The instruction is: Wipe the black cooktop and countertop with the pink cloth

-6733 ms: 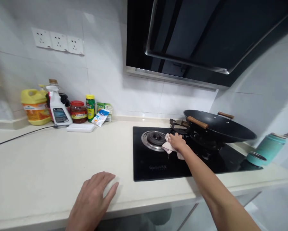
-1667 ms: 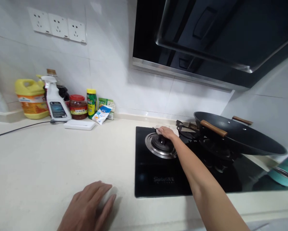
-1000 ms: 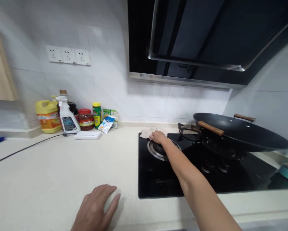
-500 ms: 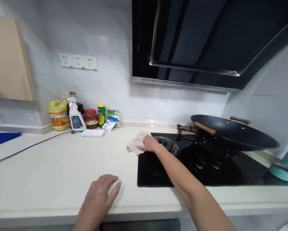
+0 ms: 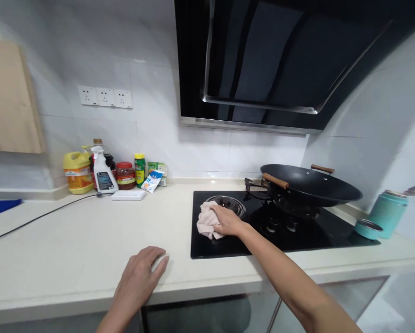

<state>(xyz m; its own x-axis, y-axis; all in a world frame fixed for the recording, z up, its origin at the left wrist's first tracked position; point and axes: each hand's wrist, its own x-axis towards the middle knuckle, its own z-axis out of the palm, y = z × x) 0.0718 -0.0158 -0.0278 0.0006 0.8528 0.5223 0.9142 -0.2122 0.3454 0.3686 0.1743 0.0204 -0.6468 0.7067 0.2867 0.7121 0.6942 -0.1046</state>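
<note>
My right hand point(image 5: 227, 221) is closed on a pale pink cloth point(image 5: 207, 221), pressing it against the left part of the black glass gas stove point(image 5: 235, 247). Just behind the cloth is the round left burner point(image 5: 233, 203), which carries no pan. Near the counter's front edge, my left hand point(image 5: 139, 273) rests on the white countertop point(image 5: 89, 245). Its fingers are apart and nothing is in them. A large black wok point(image 5: 318, 187) with wooden handles sits over the right burner.
A yellow jug point(image 5: 77, 173), a white spray bottle point(image 5: 103, 171), a red-lidded jar point(image 5: 126, 176), a green shaker point(image 5: 139, 170) and packets line the back wall. A black cable point(image 5: 44, 213) crosses the counter. Teal containers point(image 5: 389, 212) stand at right; the range hood point(image 5: 256, 60) hangs above.
My right hand has drawn the cloth off the counter, toward me and onto the stove's left part. The view has shifted, showing more of the right side. My left hand stays on the counter.
</note>
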